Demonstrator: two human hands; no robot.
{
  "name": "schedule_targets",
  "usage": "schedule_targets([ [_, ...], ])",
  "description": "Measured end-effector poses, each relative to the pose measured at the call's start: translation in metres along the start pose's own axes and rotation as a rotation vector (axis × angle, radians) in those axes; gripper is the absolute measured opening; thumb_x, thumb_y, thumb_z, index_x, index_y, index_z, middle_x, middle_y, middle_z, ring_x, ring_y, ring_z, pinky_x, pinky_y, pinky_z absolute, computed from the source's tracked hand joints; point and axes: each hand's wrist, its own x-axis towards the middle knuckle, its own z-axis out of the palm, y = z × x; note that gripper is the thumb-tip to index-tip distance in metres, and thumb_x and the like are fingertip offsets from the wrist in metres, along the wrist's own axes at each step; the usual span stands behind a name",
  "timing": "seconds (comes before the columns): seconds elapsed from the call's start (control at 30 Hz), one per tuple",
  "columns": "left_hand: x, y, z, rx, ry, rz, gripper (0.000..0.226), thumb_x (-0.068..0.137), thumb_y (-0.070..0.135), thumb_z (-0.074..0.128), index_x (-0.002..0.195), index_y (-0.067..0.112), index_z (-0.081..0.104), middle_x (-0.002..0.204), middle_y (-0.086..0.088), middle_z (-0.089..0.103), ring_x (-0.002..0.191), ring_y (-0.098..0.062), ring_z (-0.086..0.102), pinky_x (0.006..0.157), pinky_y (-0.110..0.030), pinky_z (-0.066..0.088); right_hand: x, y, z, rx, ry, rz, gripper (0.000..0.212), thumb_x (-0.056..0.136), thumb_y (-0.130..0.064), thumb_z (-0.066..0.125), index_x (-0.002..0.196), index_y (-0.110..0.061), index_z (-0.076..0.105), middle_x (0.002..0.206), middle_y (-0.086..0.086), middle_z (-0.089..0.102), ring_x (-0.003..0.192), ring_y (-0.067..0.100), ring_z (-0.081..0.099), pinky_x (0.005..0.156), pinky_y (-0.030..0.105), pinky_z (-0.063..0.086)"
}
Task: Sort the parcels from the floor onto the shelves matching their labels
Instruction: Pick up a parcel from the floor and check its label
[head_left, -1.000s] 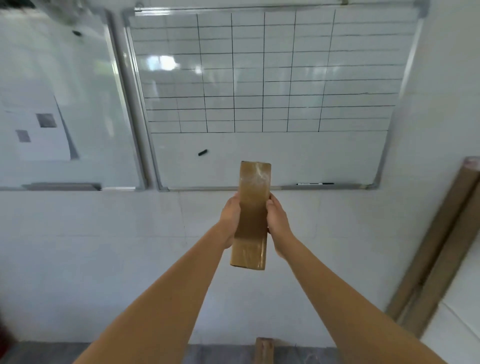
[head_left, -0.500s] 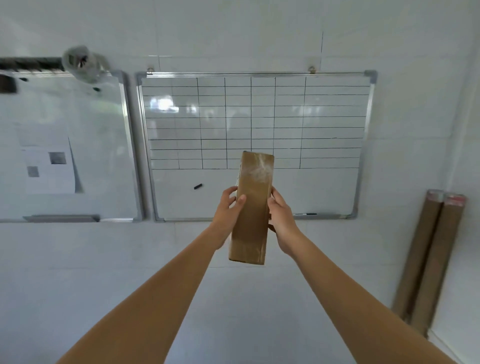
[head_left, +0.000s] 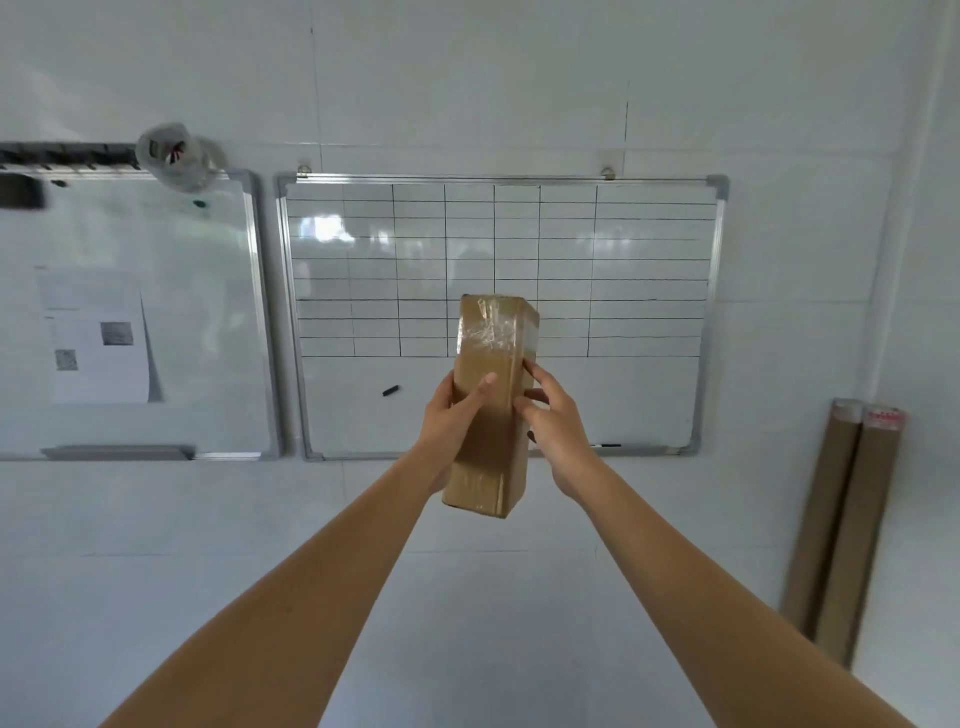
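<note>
A long brown cardboard parcel (head_left: 493, 364), taped with clear film near its top, stands upright at arm's length in front of a white wall. My left hand (head_left: 452, 421) wraps its left side with the thumb across the front face. My right hand (head_left: 553, 421) touches its right edge with fingers spread, loosely gripping. No label shows on the faces turned to me. No shelf and no floor are in view.
A gridded whiteboard (head_left: 649, 260) hangs on the wall behind the parcel. A second whiteboard (head_left: 156, 312) with a paper sheet is to its left. Two tall cardboard tubes (head_left: 841, 519) lean in the right corner.
The view has tilted upward, so the floor and the parcel lying on it have left the frame. The held parcel has turned slightly, and my left thumb has come across its front.
</note>
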Motion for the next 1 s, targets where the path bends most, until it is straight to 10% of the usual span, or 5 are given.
schedule_targets([
  [0.43, 0.003, 0.016, 0.002, -0.036, -0.017, -0.109, 0.120, 0.040, 0.066, 0.089, 0.141, 0.027, 0.037, 0.131, -0.001, 0.056, 0.119, -0.024, 0.056, 0.106, -0.047, 0.047, -0.006, -0.015, 0.002, -0.024, 0.073, -0.095, 0.047, 0.095, -0.013, 0.070, 0.139, -0.020, 0.058, 0.125, 0.007, 0.064, 0.113, 0.022, 0.061, 0.091, 0.030, 0.051],
  [0.6, 0.004, 0.013, -0.001, -0.093, 0.066, -0.032, 0.072, 0.075, 0.036, 0.084, 0.133, 0.029, 0.041, 0.121, 0.003, 0.059, 0.112, -0.019, 0.058, 0.100, -0.042, 0.049, -0.006, -0.021, 0.011, -0.151, 0.061, -0.212, 0.049, 0.093, -0.017, 0.073, 0.139, -0.023, 0.057, 0.132, 0.008, 0.054, 0.114, 0.021, 0.058, 0.094, 0.026, 0.050],
  [0.83, 0.000, 0.026, -0.020, -0.138, -0.014, -0.045, 0.068, 0.081, 0.043, 0.077, 0.140, 0.034, 0.045, 0.125, 0.003, 0.064, 0.110, -0.017, 0.061, 0.075, -0.030, 0.049, -0.002, -0.027, -0.008, -0.189, 0.199, -0.251, 0.054, 0.102, -0.041, 0.058, 0.152, -0.030, 0.041, 0.153, 0.003, 0.042, 0.143, 0.023, 0.039, 0.119, 0.045, 0.036],
  [1.0, -0.004, 0.026, -0.023, -0.152, -0.190, -0.097, 0.053, 0.088, 0.057, 0.061, 0.136, 0.037, 0.051, 0.128, 0.004, 0.064, 0.117, -0.021, 0.059, 0.094, -0.039, 0.050, -0.004, -0.033, -0.017, -0.071, 0.134, -0.087, 0.057, 0.104, -0.057, 0.041, 0.156, -0.037, 0.034, 0.140, -0.001, 0.054, 0.127, 0.020, 0.052, 0.107, 0.037, 0.040],
])
